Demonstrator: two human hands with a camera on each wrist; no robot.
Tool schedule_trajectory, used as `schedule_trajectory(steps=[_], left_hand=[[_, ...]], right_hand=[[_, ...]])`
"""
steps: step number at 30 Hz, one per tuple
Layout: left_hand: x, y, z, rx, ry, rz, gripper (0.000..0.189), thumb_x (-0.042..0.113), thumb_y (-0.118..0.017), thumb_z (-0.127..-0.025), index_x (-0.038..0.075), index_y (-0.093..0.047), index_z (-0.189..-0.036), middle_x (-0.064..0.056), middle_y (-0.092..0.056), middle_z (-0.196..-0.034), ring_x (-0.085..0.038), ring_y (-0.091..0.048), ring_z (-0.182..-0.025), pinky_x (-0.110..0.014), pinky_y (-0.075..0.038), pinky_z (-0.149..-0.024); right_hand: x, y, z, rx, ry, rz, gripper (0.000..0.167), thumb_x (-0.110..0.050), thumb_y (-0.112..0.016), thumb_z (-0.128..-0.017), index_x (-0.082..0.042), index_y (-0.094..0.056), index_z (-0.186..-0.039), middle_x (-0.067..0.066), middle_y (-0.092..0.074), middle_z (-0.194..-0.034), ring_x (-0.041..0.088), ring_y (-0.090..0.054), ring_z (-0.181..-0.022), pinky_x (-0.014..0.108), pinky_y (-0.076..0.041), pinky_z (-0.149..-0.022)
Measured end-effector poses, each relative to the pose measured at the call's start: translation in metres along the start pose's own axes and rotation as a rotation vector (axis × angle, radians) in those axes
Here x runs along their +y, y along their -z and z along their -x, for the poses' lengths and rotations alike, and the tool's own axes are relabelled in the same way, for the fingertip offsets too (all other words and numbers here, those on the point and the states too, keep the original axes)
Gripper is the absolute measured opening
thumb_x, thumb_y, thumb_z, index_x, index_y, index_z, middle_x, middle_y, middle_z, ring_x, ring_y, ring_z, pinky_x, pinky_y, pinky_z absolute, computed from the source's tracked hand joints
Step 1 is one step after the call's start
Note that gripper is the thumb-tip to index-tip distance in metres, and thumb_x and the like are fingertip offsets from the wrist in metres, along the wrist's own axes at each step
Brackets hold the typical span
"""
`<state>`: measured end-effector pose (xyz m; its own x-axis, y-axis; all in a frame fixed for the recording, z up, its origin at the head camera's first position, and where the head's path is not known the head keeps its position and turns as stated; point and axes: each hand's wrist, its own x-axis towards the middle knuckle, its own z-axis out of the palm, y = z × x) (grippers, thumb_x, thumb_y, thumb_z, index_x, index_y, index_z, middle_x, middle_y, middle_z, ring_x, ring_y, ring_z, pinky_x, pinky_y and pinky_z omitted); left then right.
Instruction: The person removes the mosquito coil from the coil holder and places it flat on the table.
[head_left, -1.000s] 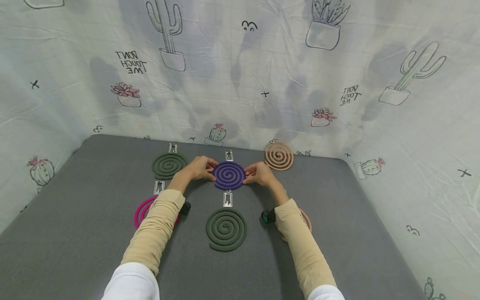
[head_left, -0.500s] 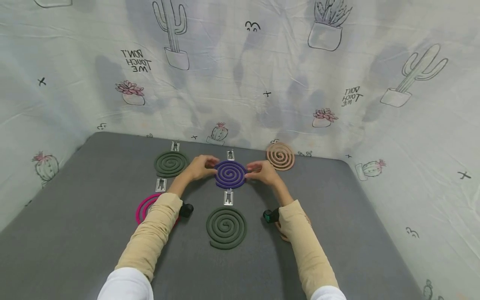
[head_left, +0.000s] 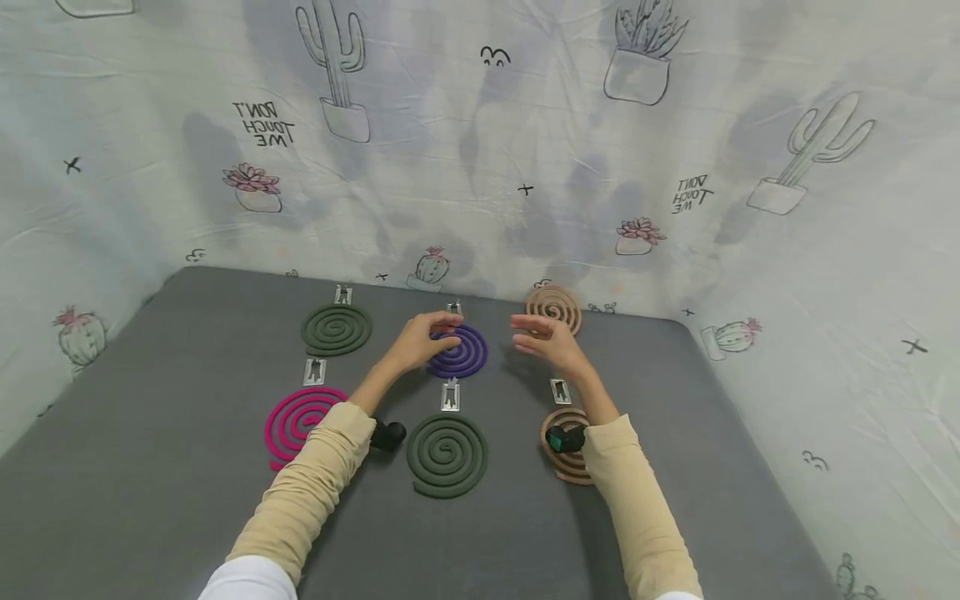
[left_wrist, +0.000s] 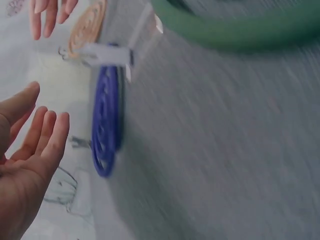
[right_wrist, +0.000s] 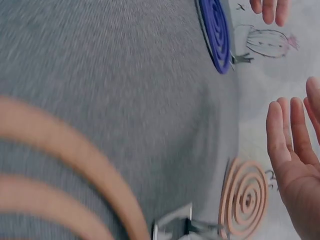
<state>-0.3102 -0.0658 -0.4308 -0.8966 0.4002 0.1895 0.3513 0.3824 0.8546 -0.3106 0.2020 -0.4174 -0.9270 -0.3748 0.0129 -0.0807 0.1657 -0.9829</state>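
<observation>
A purple mosquito coil lies flat on the grey table, part of its left side hidden in the head view by my left hand. That hand hovers above the table with its fingers loosely extended and holding nothing; in the left wrist view a gap shows between it and the purple coil. My right hand is also raised, fingers extended and nothing in them, to the right of the purple coil and in front of the far tan coil. Small metal coil stands lie near the coils.
Dark green coils lie at far left and front centre. A pink coil is partly behind my left sleeve; another tan coil is partly under my right wrist camera. A printed cloth hangs behind the grey table.
Both hands were at the purple coil's edges, fingers on it, and have let go. The right hand has moved right and the left hand has lifted. The coil remains in place.
</observation>
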Motion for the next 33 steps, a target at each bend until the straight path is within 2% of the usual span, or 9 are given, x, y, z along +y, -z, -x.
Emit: schedule_trajectory(steps=[6, 7, 11, 17, 20, 22, 26, 30, 33], left_hand=[[0.022, -0.015, -0.01, 0.018, -0.031, -0.002, 0.037, 0.008, -0.062, -0.091, 0.0, -0.057, -0.127, -0.018, -0.059, -0.129, -0.032, -0.061, -0.112, -0.041, -0.052, -0.094], [0.026, -0.018, -0.012, 0.015, -0.035, -0.006, 0.037, 0.008, -0.062, -0.091, 0.0, -0.058, -0.127, -0.018, -0.059, -0.129, -0.032, -0.061, -0.111, -0.041, -0.053, -0.093], [0.039, -0.032, -0.02, -0.01, -0.033, 0.004, 0.037, 0.009, -0.061, -0.093, 0.001, -0.057, -0.128, -0.017, -0.058, -0.13, -0.031, -0.061, -0.112, -0.04, -0.054, -0.091], [0.056, -0.055, -0.035, 0.0, 0.027, 0.042, 0.034, 0.008, -0.061, -0.093, 0.001, -0.058, -0.126, -0.017, -0.059, -0.128, -0.031, -0.061, -0.112, -0.036, -0.055, -0.089], [0.063, -0.067, -0.043, 0.021, 0.04, 0.05, 0.034, 0.007, -0.062, -0.092, 0.0, -0.059, -0.124, -0.017, -0.061, -0.125, -0.03, -0.063, -0.11, -0.035, -0.056, -0.088], [0.066, -0.076, -0.048, 0.041, 0.036, 0.066, 0.034, 0.005, -0.063, -0.09, -0.001, -0.059, -0.123, -0.017, -0.063, -0.122, -0.031, -0.064, -0.107, -0.033, -0.056, -0.088], [0.07, -0.095, -0.054, 0.102, 0.013, 0.099, 0.035, 0.0, -0.065, -0.087, -0.004, -0.06, -0.121, -0.018, -0.064, -0.119, -0.03, -0.066, -0.103, -0.03, -0.056, -0.087], [0.076, -0.111, -0.059, 0.151, -0.009, 0.144, 0.035, -0.003, -0.066, -0.085, -0.005, -0.061, -0.119, -0.02, -0.065, -0.116, -0.031, -0.067, -0.1, -0.03, -0.057, -0.084], [0.08, -0.122, -0.063, 0.161, -0.01, 0.198, 0.034, -0.003, -0.066, -0.085, -0.004, -0.062, -0.119, -0.02, -0.066, -0.114, -0.031, -0.067, -0.099, -0.029, -0.057, -0.083]], right_hand=[[-0.003, 0.018, 0.014, 0.057, -0.001, -0.042, 0.048, -0.001, -0.058, -0.092, 0.009, -0.043, -0.136, 0.031, -0.04, -0.141, 0.007, -0.06, -0.108, 0.036, -0.049, -0.098], [-0.002, 0.021, 0.016, 0.067, -0.001, -0.053, 0.048, 0.0, -0.058, -0.092, 0.009, -0.043, -0.136, 0.031, -0.04, -0.14, 0.005, -0.06, -0.106, 0.038, -0.049, -0.099], [0.001, 0.03, 0.022, 0.096, -0.019, -0.068, 0.047, 0.001, -0.058, -0.092, 0.01, -0.043, -0.136, 0.029, -0.043, -0.138, 0.01, -0.061, -0.107, 0.034, -0.051, -0.097], [0.005, 0.04, 0.031, 0.123, -0.032, -0.081, 0.049, -0.002, -0.058, -0.093, 0.011, -0.04, -0.137, 0.005, -0.057, -0.121, 0.034, -0.053, -0.12, 0.032, -0.051, -0.096], [0.008, 0.046, 0.036, 0.124, -0.017, -0.083, 0.048, -0.001, -0.057, -0.093, 0.011, -0.04, -0.137, 0.008, -0.057, -0.124, 0.04, -0.048, -0.124, 0.036, -0.05, -0.098], [0.009, 0.05, 0.04, 0.122, -0.006, -0.085, 0.047, 0.0, -0.056, -0.093, 0.011, -0.041, -0.137, 0.011, -0.056, -0.126, 0.037, -0.05, -0.122, 0.039, -0.049, -0.099], [0.009, 0.057, 0.043, 0.119, -0.011, -0.083, 0.047, -0.001, -0.055, -0.094, 0.011, -0.039, -0.137, 0.004, -0.058, -0.122, 0.019, -0.06, -0.111, 0.037, -0.05, -0.098], [0.006, 0.064, 0.043, 0.132, -0.034, -0.08, 0.049, -0.004, -0.055, -0.095, 0.011, -0.038, -0.138, 0.012, -0.053, -0.13, 0.019, -0.06, -0.111, 0.028, -0.052, -0.094], [0.004, 0.069, 0.044, 0.151, -0.05, -0.065, 0.047, -0.005, -0.054, -0.095, 0.008, -0.04, -0.138, 0.017, -0.049, -0.133, 0.018, -0.059, -0.111, 0.028, -0.052, -0.094]])
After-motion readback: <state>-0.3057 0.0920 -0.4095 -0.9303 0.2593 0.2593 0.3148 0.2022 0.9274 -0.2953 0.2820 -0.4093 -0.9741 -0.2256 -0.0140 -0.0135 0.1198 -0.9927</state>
